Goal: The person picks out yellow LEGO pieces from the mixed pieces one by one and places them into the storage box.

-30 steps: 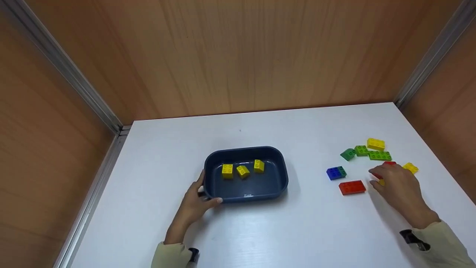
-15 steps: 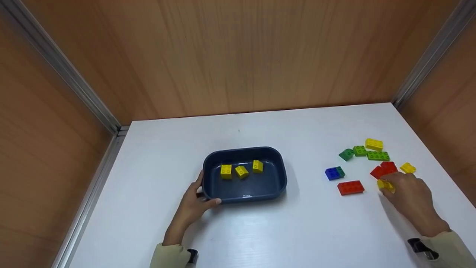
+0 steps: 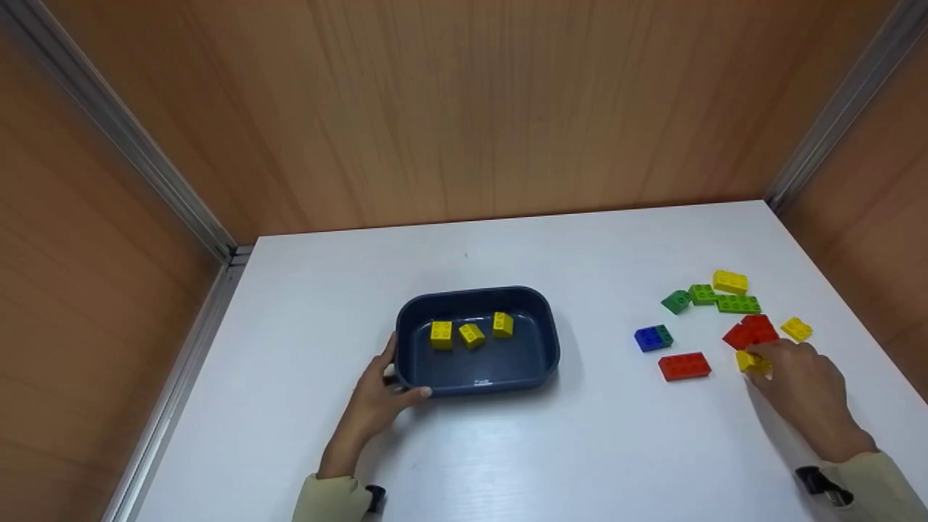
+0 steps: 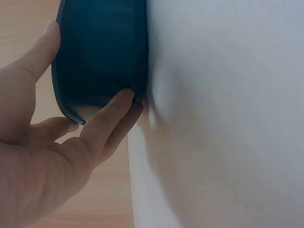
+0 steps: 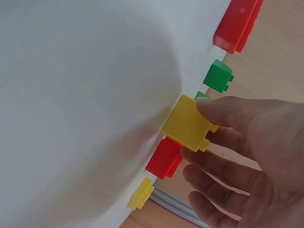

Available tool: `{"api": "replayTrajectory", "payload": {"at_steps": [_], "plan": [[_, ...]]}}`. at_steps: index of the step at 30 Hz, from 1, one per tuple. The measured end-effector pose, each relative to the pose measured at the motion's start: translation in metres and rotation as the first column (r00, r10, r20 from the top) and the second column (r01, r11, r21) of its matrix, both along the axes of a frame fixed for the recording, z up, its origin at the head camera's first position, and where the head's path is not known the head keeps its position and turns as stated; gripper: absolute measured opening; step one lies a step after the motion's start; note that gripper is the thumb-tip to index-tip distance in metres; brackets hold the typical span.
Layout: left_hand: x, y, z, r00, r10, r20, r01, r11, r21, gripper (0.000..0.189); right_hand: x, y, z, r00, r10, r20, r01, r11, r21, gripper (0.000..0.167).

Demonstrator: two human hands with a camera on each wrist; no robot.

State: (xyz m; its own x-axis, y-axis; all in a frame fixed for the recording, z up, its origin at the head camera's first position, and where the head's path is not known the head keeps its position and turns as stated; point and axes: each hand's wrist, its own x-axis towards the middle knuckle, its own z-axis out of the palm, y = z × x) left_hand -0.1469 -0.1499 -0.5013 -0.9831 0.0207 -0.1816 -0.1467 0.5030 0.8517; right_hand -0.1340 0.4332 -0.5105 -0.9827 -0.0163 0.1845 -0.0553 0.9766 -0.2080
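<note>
My left hand [image 3: 377, 395] holds the left end of a dark blue rectangular dish [image 3: 507, 371], its thumb at the front corner of the rim. Seen from the left wrist, the dish [image 4: 102, 52] has the thumb at one edge and fingers against its end wall. Three yellow toy bricks [image 3: 441, 335] lie inside the dish. At the right, my right hand [image 3: 806, 388] pinches a yellow toy brick [image 5: 186, 123] between thumb and fingers, close over the table. Just behind that brick lie red toy bricks [image 3: 755, 330], and a small yellow brick [image 3: 797, 329] is to their right.
A long red brick [image 3: 684, 366] and a blue-and-green pair [image 3: 652, 338] lie left of my right hand. Farther back are green bricks [image 3: 738, 304] and a yellow brick [image 3: 730, 281]. Wooden panels [image 3: 464, 116] enclose the white table [image 3: 348, 275] at the back and sides.
My right hand has moved right and toward me from the red bricks to the yellow brick, which it now pinches. The left hand stays on the dish.
</note>
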Motion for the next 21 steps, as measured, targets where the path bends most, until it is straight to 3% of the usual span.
{"api": "replayTrajectory", "payload": {"at_steps": [21], "plan": [[0.0003, -0.0012, -0.0017, 1.000, -0.009, -0.013, 0.009, 1.000, 0.024, 0.108, -0.0026, 0.0010, 0.0009, 0.999, -0.019, 0.034, 0.020, 1.000, -0.021, 0.050]]}}
